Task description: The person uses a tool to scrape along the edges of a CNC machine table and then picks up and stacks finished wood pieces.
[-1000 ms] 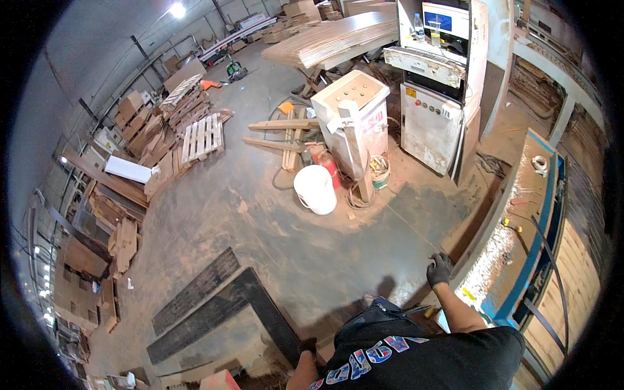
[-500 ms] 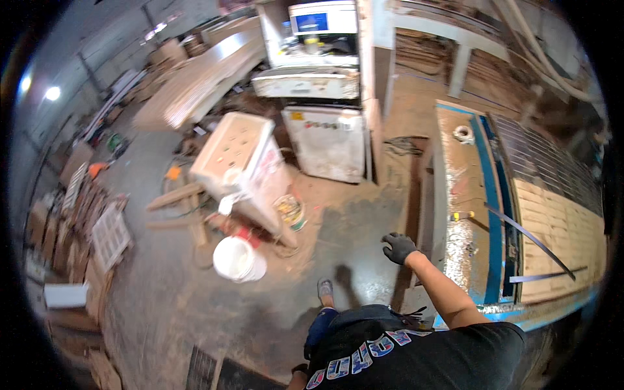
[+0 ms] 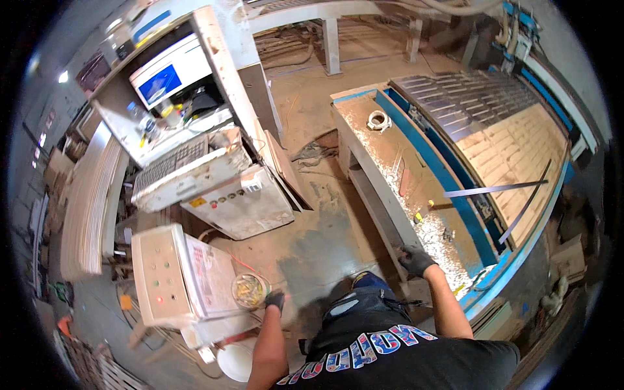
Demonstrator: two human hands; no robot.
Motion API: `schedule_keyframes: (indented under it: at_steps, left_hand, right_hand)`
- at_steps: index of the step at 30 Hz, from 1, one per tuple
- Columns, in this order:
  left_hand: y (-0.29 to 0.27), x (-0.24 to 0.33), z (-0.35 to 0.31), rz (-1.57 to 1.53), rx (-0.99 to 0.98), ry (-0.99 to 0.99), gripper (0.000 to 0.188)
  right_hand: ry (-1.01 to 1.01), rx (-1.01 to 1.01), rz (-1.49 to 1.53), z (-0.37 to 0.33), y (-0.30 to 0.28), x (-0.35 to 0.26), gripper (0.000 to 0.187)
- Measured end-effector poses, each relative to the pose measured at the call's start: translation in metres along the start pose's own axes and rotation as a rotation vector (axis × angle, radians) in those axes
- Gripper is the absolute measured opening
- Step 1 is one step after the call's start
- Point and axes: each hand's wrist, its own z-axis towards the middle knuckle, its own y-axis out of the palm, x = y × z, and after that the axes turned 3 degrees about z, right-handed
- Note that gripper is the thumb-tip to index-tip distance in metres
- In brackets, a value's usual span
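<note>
While our right hand (image 3: 416,261), fingers loosely spread, hangs by the dusty desk (image 3: 396,153), we cannot tell whether our left hand (image 3: 275,299) is closed. Just beside it, the filled bucket (image 3: 236,296) should be stiff, fairly heavy, best gripped by its rim.

I have the gloved right hand (image 3: 416,261) at the left edge of the bench (image 3: 398,146), toward its near end; contact I can't confirm. Pale shavings (image 3: 437,246) line that edge up to the near corner, and a white roll (image 3: 379,127) lies by the far edge. I see the gloved left hand (image 3: 275,299) just beside the rim of a round bucket (image 3: 236,301).
</note>
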Motion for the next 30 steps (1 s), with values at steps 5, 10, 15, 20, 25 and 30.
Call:
schedule_keyframes:
  at_steps: [5, 10, 15, 20, 25, 30]
  left_hand:
    - [-0.073, 0.069, 0.139, -1.277, -0.008, -0.512, 0.033]
    - [-0.092, 0.108, 0.254, -1.031, -0.274, -0.377, 0.030]
    - [-0.152, 0.130, 0.344, -1.207, -0.470, -0.532, 0.022]
    - [-0.250, 0.133, 0.455, -1.510, -0.133, -0.412, 0.026]
    - [-0.290, 0.117, 0.549, -1.720, -0.195, -0.686, 0.028]
    - [-0.285, 0.078, 0.665, -1.795, -0.333, -0.539, 0.038]
  right_hand:
    - [0.125, 0.075, 0.338, 0.058, -0.006, -0.007, 0.037]
    - [-0.033, 0.143, 0.452, 0.177, -0.020, 0.003, 0.034]
    - [-0.057, 0.220, 0.519, 0.306, -0.118, -0.057, 0.040]
    - [-0.044, 0.446, 0.774, 0.422, -0.180, -0.071, 0.041]
    - [-0.054, 0.471, 1.227, 0.478, -0.214, -0.075, 0.029]
    - [0.000, 0.467, 1.214, 0.560, -0.198, -0.082, 0.026]
